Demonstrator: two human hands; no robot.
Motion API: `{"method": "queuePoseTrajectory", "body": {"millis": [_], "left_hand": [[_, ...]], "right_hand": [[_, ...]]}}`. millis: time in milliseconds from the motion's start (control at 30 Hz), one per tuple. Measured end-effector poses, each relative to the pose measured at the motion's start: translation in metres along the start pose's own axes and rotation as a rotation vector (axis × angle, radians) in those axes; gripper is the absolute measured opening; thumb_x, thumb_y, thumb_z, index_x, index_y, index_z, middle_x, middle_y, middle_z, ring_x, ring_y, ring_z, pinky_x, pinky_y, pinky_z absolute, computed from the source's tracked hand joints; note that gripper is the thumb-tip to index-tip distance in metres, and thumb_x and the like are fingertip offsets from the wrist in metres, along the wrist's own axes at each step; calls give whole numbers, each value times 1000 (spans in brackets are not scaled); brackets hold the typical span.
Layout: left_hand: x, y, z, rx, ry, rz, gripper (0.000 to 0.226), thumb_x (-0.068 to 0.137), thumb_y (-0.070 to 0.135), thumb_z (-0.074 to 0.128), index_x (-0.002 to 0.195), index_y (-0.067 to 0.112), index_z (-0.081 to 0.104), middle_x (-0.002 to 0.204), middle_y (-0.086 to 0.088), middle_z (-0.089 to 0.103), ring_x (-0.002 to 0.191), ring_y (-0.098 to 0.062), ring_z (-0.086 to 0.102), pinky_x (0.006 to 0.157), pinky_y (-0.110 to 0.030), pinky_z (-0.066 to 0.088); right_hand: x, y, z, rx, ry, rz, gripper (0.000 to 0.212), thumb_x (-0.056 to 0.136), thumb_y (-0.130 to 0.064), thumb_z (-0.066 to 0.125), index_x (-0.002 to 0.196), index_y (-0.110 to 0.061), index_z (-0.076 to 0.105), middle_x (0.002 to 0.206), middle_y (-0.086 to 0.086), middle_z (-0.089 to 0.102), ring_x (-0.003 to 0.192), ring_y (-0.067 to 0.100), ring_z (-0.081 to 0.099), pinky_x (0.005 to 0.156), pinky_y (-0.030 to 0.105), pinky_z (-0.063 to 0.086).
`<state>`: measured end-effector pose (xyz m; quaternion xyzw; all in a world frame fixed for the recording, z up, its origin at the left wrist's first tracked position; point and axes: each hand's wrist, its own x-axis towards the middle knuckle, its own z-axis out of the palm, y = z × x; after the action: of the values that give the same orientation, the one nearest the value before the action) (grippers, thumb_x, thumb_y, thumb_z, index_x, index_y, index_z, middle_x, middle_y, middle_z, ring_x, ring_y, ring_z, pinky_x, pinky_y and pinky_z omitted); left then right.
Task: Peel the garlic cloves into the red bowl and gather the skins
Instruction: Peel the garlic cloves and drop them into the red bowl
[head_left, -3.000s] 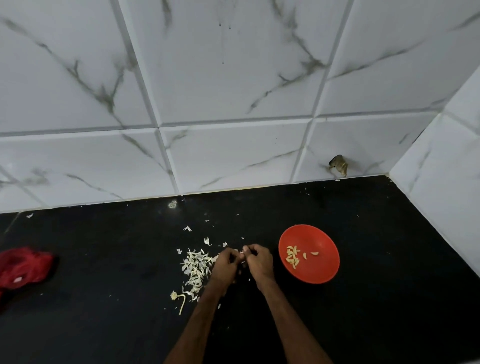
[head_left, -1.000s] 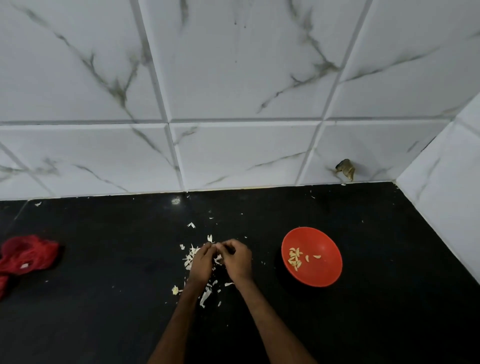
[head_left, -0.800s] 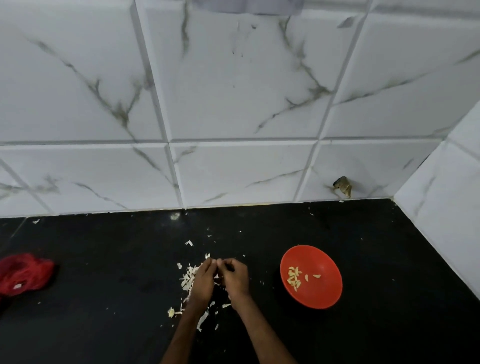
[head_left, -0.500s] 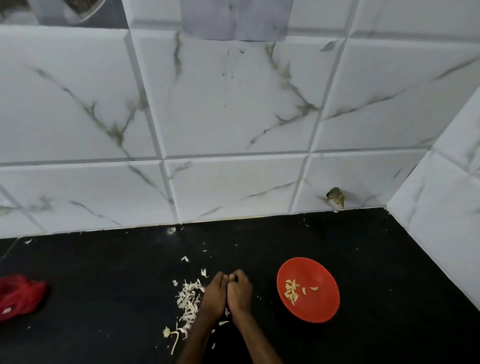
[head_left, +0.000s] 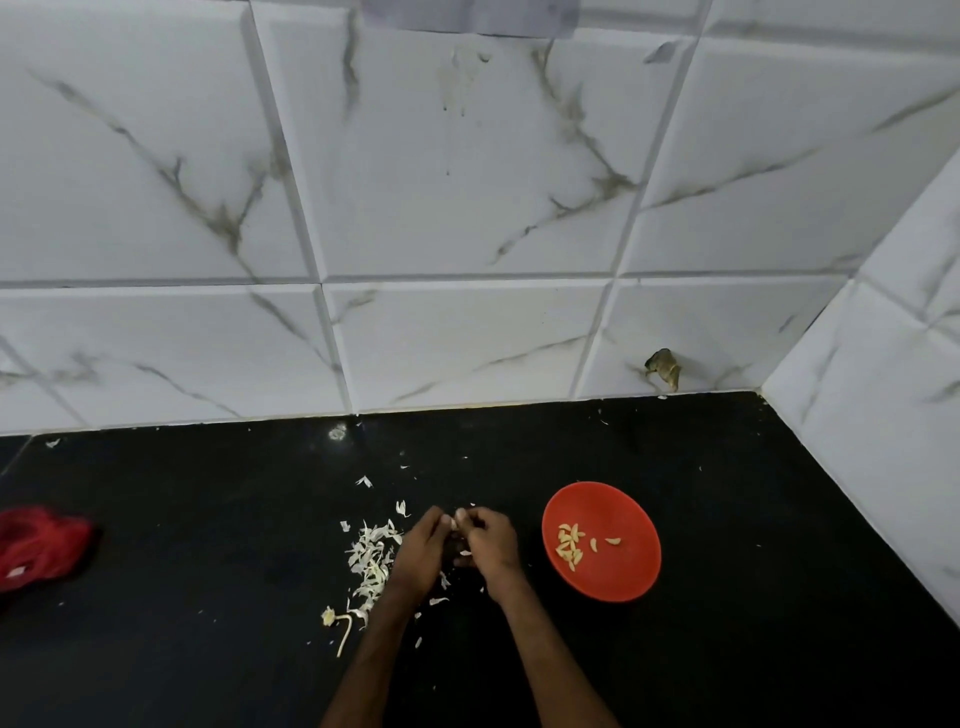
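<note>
The red bowl (head_left: 618, 577) sits on the black counter to the right of my hands, with several peeled garlic cloves (head_left: 570, 545) inside it. My left hand (head_left: 423, 551) and my right hand (head_left: 488, 540) meet fingertip to fingertip just left of the bowl, pinching a small pale garlic clove (head_left: 455, 521) between them. A loose pile of white garlic skins (head_left: 370, 558) lies immediately left of my left hand, with a dry stem piece (head_left: 337, 623) at its near end. A few skin flakes lie under my wrists.
The black counter (head_left: 208, 571) meets a white marble-tiled wall at the back and on the right. A red cloth (head_left: 39, 548) lies at the far left. Stray skin flakes (head_left: 364, 481) are scattered behind the pile. A small brownish lump (head_left: 662, 365) clings to the wall.
My hands have stayed joined beside the skin pile, working the clove, and have opened slightly so it shows at the fingertips. The view tilted up and then settled. The bowl stayed put.
</note>
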<state>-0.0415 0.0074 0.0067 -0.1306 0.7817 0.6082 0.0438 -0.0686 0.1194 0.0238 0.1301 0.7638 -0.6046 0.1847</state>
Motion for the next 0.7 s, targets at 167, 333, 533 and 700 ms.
{"method": "queuePoseTrajectory", "body": {"millis": [167, 333, 533, 700], "left_hand": [[1, 6, -3, -3, -5, -18, 28, 104, 13, 45, 77, 14, 54, 71, 1, 55, 65, -9, 48, 66, -30, 41], [0, 19, -3, -274, 28, -104, 31, 103, 8, 43, 74, 11, 54, 67, 0, 53, 64, -12, 48, 65, -30, 40], [7, 11, -10, -196, 20, -57, 25, 105, 20, 45, 84, 10, 54, 66, -2, 59, 64, -20, 54, 63, -37, 45], [3, 14, -6, -114, 80, -23, 6, 98, 9, 58, 95, 5, 61, 81, -5, 66, 73, -16, 61, 66, -24, 50]], "right_hand": [[-5, -6, -7, -322, -63, -149, 19, 101, -32, 56, 89, -23, 68, 82, -3, 67, 74, 8, 63, 64, 25, 51], [-13, -12, 2, -544, -57, -311, 27, 107, -36, 36, 92, -23, 55, 90, -1, 66, 83, 14, 64, 70, 36, 48], [-11, -8, -5, -267, -68, -294, 25, 105, -29, 48, 89, -19, 64, 77, -6, 63, 65, -3, 57, 63, 21, 46], [-10, -10, -8, -260, -39, -274, 19, 104, -24, 50, 95, -22, 67, 83, -6, 66, 73, 4, 65, 62, 20, 52]]}}
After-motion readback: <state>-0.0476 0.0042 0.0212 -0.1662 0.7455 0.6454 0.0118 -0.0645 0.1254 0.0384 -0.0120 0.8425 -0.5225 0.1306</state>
